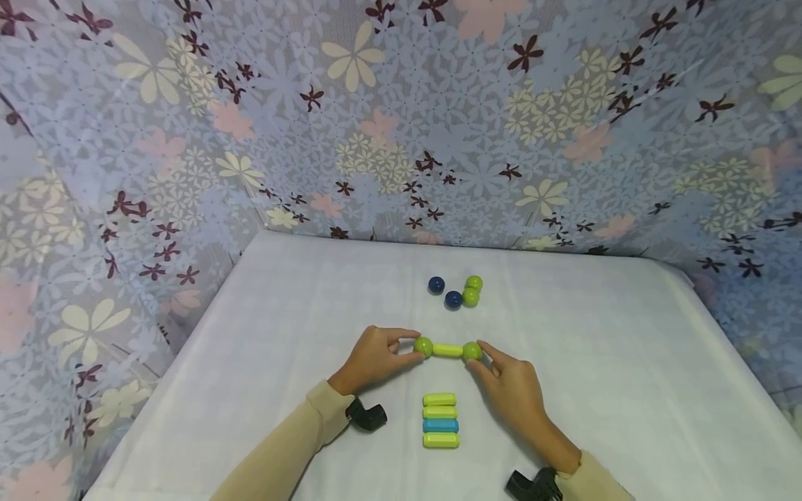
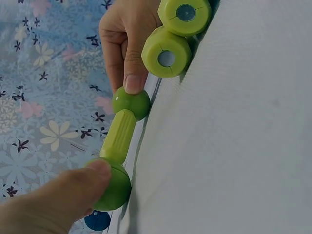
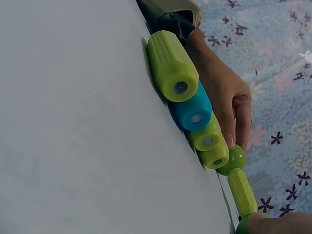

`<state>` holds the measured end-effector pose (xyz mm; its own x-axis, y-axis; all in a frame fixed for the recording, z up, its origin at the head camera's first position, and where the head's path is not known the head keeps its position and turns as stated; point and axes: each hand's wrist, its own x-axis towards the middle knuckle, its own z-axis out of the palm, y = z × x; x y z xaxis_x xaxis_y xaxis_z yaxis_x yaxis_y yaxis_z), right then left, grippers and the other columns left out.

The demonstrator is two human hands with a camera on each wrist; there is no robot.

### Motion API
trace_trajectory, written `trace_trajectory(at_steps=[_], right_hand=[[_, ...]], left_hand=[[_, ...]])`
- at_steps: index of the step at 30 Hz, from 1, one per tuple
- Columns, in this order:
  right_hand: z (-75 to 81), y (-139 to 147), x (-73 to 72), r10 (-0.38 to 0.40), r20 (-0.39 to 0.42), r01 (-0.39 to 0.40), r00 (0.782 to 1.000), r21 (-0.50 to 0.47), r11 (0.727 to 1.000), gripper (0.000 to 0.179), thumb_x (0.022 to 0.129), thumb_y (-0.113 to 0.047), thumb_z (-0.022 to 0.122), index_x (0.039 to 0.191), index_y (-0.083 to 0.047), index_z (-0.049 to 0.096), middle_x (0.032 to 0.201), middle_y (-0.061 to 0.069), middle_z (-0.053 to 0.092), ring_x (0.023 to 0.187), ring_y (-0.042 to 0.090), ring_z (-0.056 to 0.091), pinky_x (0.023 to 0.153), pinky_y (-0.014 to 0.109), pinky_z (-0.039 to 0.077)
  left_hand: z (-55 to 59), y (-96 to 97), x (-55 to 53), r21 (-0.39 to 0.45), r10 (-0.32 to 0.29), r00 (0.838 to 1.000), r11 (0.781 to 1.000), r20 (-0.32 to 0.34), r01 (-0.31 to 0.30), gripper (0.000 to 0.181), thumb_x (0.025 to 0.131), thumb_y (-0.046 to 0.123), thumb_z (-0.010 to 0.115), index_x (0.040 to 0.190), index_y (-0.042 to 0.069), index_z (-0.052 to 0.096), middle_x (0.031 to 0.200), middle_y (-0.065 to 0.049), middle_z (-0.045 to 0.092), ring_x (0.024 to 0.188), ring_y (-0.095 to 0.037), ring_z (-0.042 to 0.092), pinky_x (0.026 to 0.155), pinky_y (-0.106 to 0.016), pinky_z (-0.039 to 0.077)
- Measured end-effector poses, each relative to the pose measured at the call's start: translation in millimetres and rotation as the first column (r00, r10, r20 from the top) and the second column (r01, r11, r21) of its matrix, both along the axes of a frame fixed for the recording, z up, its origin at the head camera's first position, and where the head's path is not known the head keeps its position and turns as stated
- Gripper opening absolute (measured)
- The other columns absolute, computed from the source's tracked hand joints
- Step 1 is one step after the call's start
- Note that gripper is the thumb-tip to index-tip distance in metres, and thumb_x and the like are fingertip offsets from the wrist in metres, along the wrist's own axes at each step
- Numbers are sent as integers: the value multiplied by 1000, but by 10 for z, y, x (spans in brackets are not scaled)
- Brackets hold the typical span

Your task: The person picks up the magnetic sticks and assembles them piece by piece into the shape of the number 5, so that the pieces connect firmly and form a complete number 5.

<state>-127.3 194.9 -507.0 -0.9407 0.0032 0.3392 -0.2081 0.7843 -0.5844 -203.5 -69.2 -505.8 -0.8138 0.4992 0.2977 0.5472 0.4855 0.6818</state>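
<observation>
My left hand (image 1: 380, 358) pinches a green ball (image 1: 423, 346) between thumb and fingers. A second green ball (image 1: 473, 352) is pinched by my right hand (image 1: 515, 391). Between the two balls lies a yellow-green rod (image 1: 447, 351), its ends meeting them like a dumbbell. The left wrist view shows this rod (image 2: 118, 136) with flutes along its side, and my left thumb (image 2: 100, 170) on the nearer ball. Nearer to me, a column of loose rods lies between my forearms: yellow-green rods (image 1: 441, 440) and one blue rod (image 1: 441, 425), with round metallic discs in their ends.
Beyond my hands, two dark blue balls (image 1: 453, 300) and two green balls (image 1: 470, 297) sit on the white-covered table (image 1: 313, 292). A flowered cloth (image 1: 401, 139) hangs behind the table and along its sides. Black wrist devices (image 1: 366, 415) are worn on both wrists.
</observation>
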Motion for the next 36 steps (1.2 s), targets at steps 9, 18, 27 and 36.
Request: trace_trajectory(at_steps=[9,18,27,36], right_hand=[[21,-5,-7,3,-12,-3,1000,4,1000,42,92,-24,80,127,-2,71,48,-13,38,43,2,31,41,23,27],[68,-32,24,21,32,-21,999,-17,1000,43,95,-27,77,130,-4,70,49,-11,39,43,3,33,42,23,27],[44,-36,33,23,19,-22,1000,-16,1000,43,94,-27,77,129,-3,70,49,-11,38,42,3,32,42,23,27],[20,-30,24,11,2,-11,1000,10,1000,43,92,-27,80,127,-4,71,48,-12,37,43,3,31,42,22,27]], left_hand=[[37,-16,256,190,5,983,981,182,-40,26,85,37,85,102,17,82,50,12,32,46,-2,25,47,-22,25],[42,-10,616,-12,-122,990,992,77,123,19,88,37,82,97,20,83,48,19,32,45,7,25,48,-17,24],[63,10,673,-133,-132,991,982,1,131,22,90,36,80,101,17,83,47,21,35,44,10,26,47,-14,24],[32,-13,757,-60,-22,1000,998,3,22,21,88,35,83,96,16,84,48,21,34,45,9,25,48,-14,27]])
